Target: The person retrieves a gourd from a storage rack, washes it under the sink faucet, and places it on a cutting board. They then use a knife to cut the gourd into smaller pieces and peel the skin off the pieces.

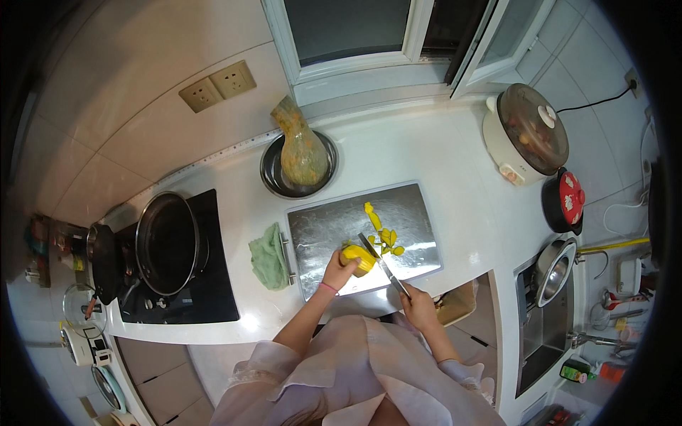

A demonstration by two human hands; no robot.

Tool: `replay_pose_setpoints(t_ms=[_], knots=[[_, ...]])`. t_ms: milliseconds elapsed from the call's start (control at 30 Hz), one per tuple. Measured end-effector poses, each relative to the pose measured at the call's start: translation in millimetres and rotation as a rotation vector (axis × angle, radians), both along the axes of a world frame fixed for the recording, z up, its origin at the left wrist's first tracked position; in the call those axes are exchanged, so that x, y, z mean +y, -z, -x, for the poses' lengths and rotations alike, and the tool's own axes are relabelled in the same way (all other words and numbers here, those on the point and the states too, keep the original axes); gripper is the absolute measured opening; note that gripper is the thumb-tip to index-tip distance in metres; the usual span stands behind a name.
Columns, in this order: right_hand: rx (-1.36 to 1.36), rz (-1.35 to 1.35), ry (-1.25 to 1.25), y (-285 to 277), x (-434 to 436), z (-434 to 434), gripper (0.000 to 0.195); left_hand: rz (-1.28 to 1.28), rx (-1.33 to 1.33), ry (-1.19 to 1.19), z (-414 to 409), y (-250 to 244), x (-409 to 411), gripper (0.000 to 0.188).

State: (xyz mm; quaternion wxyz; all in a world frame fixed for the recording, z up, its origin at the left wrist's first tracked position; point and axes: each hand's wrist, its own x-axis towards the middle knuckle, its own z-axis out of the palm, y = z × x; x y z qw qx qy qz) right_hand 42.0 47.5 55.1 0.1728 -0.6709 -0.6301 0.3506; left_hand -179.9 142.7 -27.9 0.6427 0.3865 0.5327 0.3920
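Note:
My left hand (339,270) grips a yellow-fleshed vegetable chunk (359,260) above the near part of a metal cutting board (319,229). In my right hand (419,306) is a kitchen knife (393,277), its blade slanting up and left beside the chunk's right side. Whether the edge touches the flesh, I cannot tell. Several small yellow cut pieces (390,237) lie on the board just beyond the blade, and a longer yellow strip (372,215) trails away behind them. A pink band circles my left wrist.
A green cloth (268,259) lies at the board's left. Behind stands a metal bowl (270,173) holding a large squash (305,154). A pan (166,245) sits on the black cooktop (213,298). To the right are a lidded electric cooker (511,144), a red-lidded pot (570,199) and a sink (546,341).

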Motion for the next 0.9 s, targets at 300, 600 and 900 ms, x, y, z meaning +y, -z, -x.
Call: replay_pose_setpoints(t_ms=[300, 600, 900], knots=[[0.034, 0.043, -0.099, -17, 12, 13, 0.032, 0.650, -0.495, 0.014, 22, -31, -5, 0.061], [-0.013, 0.000, -0.289, -28, 24, 28, 0.036, 0.686, -0.302, -0.049, 35, -4, -28, 0.064], [0.098, -0.101, -0.208, -12, 19, 38, 0.037, 0.113, 1.024, 0.300, 28, -54, -22, 0.067]])
